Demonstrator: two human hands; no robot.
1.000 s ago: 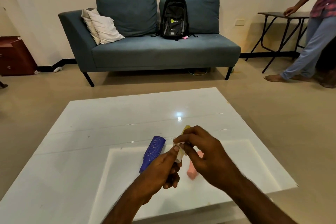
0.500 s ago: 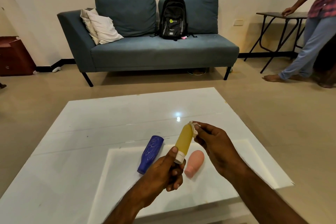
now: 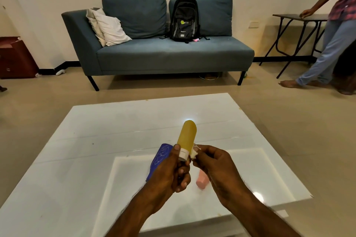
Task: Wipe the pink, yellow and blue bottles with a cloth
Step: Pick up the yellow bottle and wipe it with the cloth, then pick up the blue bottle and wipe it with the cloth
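Left hand (image 3: 169, 171) fingers grip yellow bottle (image 3: 187, 136) at its white cap end, held up over the worktop (image 3: 96, 140). Right hand (image 3: 215, 165) fingers pinch cloth (image 3: 195, 152) against the yellow bottle's base. Blue bottle (image 3: 159, 158) lies left of the yellow bottle, pink bottle (image 3: 202, 180) right, both on the worktop.

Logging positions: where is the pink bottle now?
Head view: the pink bottle lies on the white table, mostly hidden behind the right hand, right of the blue bottle.
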